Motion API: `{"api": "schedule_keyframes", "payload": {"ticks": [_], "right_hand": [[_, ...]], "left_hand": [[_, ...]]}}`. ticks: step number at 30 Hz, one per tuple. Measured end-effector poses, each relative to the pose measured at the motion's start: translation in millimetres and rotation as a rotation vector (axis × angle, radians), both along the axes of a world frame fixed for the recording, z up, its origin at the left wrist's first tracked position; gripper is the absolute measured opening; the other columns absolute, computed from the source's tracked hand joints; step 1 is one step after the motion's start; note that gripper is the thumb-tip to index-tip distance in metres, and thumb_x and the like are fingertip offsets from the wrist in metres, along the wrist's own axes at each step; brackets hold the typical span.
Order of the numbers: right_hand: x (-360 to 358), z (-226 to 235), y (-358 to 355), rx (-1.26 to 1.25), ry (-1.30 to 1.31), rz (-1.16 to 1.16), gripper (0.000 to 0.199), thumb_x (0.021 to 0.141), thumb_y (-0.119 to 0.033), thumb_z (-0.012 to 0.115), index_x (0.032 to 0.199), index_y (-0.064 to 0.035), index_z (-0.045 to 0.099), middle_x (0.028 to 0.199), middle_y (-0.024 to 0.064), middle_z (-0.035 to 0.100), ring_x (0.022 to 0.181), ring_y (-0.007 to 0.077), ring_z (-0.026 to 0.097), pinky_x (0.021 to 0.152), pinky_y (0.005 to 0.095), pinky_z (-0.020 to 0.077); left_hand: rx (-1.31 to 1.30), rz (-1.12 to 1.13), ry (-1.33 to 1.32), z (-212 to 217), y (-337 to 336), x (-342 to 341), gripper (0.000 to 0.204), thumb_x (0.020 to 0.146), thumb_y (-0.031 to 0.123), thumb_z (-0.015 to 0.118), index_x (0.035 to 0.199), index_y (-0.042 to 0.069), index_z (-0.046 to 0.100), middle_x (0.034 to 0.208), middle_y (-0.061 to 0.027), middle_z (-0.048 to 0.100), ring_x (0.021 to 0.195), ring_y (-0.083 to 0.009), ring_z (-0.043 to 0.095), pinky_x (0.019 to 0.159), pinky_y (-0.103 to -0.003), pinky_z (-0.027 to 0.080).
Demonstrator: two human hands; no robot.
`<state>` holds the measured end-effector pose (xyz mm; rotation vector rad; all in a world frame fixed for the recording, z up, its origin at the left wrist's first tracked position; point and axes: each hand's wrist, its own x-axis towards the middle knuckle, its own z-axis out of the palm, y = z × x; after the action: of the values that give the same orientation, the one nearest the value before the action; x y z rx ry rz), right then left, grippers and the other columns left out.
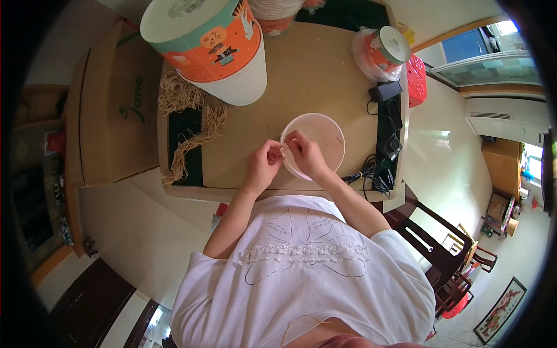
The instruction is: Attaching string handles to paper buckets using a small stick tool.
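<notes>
A white round paper bucket (334, 152) stands on the table in front of me, its open mouth facing up. At the left part of its rim my two hands meet, fingertips close together. My left hand (264, 166) is closed in a pinch just outside the rim. Reaching over the mouth, my right hand (308, 156) is also closed, with thumb and fingers pressed together. Between the fingertips shows a short pale strand that looks like thin cord (284, 149); most of it is hidden by my fingers. A small tan line lies against the bucket's inner right wall.
A tall stack of buckets (232, 64), orange and green printed, stands back left. Tan cords (200, 130) lie along the left edge. At right are a bagged smaller stack (380, 52), black adapters (385, 91), cables (371, 174) and a red basket (416, 81). A cardboard box (116, 104) stands left.
</notes>
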<state>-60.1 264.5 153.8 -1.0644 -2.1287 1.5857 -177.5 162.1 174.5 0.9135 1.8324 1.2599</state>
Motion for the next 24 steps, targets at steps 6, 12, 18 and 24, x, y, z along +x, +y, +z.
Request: {"api": "schedule_keyframes", "payload": {"ticks": [6, 12, 18, 24], "right_hand": [[3.3, 9.8, 6.6, -0.097, 0.042, -0.001, 0.011, 0.093, -0.008, 0.052, 0.101, -0.0003, 0.055, 0.082, 0.0114, 0.066, 0.076, 0.0119, 0.061, 0.067, 0.0265, 0.0482], [4.1, 20.2, 8.0, -0.194, 0.084, 0.017, 0.011, 0.094, -0.009, 0.052, 0.1, 0.0, 0.055, 0.078, 0.0074, 0.064, 0.071, 0.007, 0.055, 0.064, 0.0242, 0.0456], [6.1, 16.5, 10.4, -0.101, 0.049, 0.06, 0.011, 0.092, -0.009, 0.055, 0.099, -0.0006, 0.058, 0.077, 0.0063, 0.064, 0.066, 0.008, 0.055, 0.061, 0.0249, 0.0455], [7.1, 24.5, 7.4, 0.185, 0.007, 0.111, 0.009, 0.086, -0.007, 0.062, 0.094, -0.004, 0.065, 0.088, 0.0075, 0.064, 0.067, 0.0159, 0.059, 0.058, 0.0272, 0.0466]], "left_hand": [[0.002, -0.052, 0.22, -10.4, -9.9, -8.1, 0.021, 0.075, 0.002, 0.073, 0.091, 0.003, 0.06, 0.081, -0.0056, 0.062, 0.068, -0.0144, 0.06, 0.062, -0.026, 0.051], [0.05, -0.094, 0.279, 6.0, -6.1, -5.1, 0.014, 0.074, 0.002, 0.073, 0.083, 0.002, 0.063, 0.088, -0.0055, 0.058, 0.069, -0.0147, 0.058, 0.061, -0.026, 0.05], [0.119, -0.003, 0.253, -12.2, -9.9, 1.2, 0.011, 0.076, 0.0, 0.07, 0.085, 0.003, 0.064, 0.088, -0.0059, 0.058, 0.07, -0.015, 0.059, 0.06, -0.024, 0.048], [0.043, -0.019, -0.084, -10.0, -8.0, 0.9, 0.004, 0.084, 0.003, 0.065, 0.086, 0.0, 0.064, 0.079, -0.0054, 0.067, 0.061, -0.0111, 0.057, 0.058, -0.023, 0.047]]}}
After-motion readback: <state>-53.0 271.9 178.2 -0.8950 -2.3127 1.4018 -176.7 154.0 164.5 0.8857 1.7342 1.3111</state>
